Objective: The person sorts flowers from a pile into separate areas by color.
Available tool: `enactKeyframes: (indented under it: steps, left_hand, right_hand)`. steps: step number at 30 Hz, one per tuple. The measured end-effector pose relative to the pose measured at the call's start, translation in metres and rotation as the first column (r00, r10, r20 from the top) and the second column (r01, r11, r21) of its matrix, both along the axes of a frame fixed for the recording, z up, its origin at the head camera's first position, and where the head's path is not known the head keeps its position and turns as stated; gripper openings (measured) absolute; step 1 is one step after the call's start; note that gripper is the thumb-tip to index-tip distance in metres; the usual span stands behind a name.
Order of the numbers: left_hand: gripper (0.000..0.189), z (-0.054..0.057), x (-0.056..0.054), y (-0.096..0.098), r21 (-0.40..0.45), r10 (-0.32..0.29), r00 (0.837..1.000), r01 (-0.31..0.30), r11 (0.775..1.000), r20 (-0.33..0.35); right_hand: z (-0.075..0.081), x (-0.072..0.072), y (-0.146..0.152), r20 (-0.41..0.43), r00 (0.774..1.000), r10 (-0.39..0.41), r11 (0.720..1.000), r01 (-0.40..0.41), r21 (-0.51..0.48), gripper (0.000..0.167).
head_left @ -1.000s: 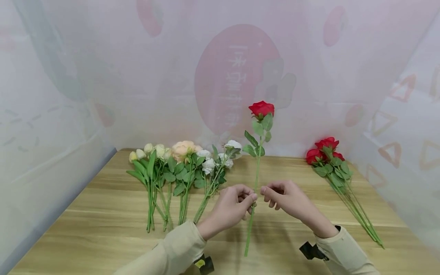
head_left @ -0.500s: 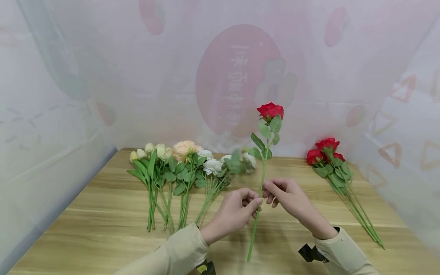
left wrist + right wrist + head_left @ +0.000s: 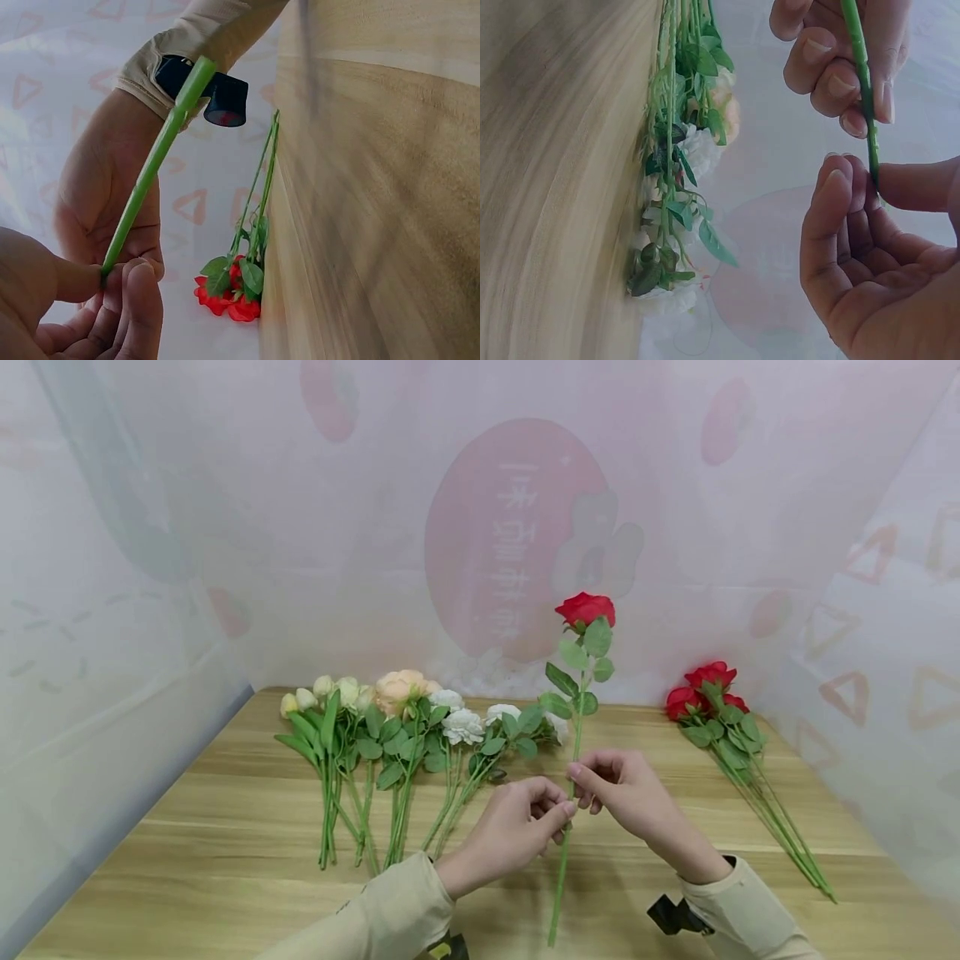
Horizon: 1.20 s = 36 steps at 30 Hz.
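Note:
A single red rose (image 3: 586, 608) stands upright above the wooden table (image 3: 225, 827), its long green stem (image 3: 558, 893) hanging down between both hands. My left hand (image 3: 564, 814) pinches the stem from the left, thumb and fingers curled round it. My right hand (image 3: 576, 772) pinches the same stem just above, from the right. In the left wrist view the stem (image 3: 154, 161) runs up from my left fingertips (image 3: 124, 281) across the right palm. The right wrist view shows the stem (image 3: 859, 75) between the right thumb and fingers, with the left hand's fingers (image 3: 829, 71) above.
A row of cream, peach and white flower stems (image 3: 397, 727) lies on the table left of my hands. A bunch of red roses (image 3: 712, 693) lies at the right, stems toward the near edge. Translucent printed sheeting (image 3: 517, 527) walls in the table.
The rose has shifted slightly right and lower in both hands. The rightmost white spray, raised a second ago, has dropped and now lies flat next to the row.

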<state>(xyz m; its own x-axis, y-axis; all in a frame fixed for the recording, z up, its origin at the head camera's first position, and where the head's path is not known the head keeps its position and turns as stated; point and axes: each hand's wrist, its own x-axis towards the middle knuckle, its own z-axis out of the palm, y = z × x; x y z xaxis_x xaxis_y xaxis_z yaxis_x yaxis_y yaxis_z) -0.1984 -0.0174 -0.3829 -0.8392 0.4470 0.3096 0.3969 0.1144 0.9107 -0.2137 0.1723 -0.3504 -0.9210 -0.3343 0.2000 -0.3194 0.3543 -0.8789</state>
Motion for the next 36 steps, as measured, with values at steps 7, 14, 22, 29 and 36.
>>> enactKeyframes:
  steps: [7,14,22,29,36]
  left_hand:
    - [0.01,-0.001,-0.003,0.0,-0.059,-0.033,0.999,0.032,0.998,-0.024]
    - [0.013,0.003,-0.003,-0.009,-0.105,-0.067,0.995,0.073,0.992,0.068]
    - [0.009,0.002,-0.007,-0.039,-0.227,-0.04,0.999,0.04,0.973,0.004]
    - [0.01,0.002,-0.012,-0.073,-0.369,-0.028,0.997,0.001,0.93,-0.069]
    - [0.008,0.001,-0.014,-0.09,-0.45,-0.005,0.983,-0.079,0.89,-0.181]
  right_hand:
    - [0.0,0.002,-0.001,0.008,1.0,0.008,0.999,-0.008,0.041,0.023]
    - [0.001,0.003,0.012,0.009,0.999,-0.051,0.996,0.05,0.075,0.017]
    - [0.008,0.001,0.081,-0.244,0.951,-0.191,0.913,0.264,0.312,0.02]
    - [0.006,-0.016,0.167,-0.418,0.871,-0.258,0.744,0.455,0.489,0.025]
    - [0.004,-0.03,0.225,-0.435,0.866,-0.248,0.687,0.473,0.552,0.04]
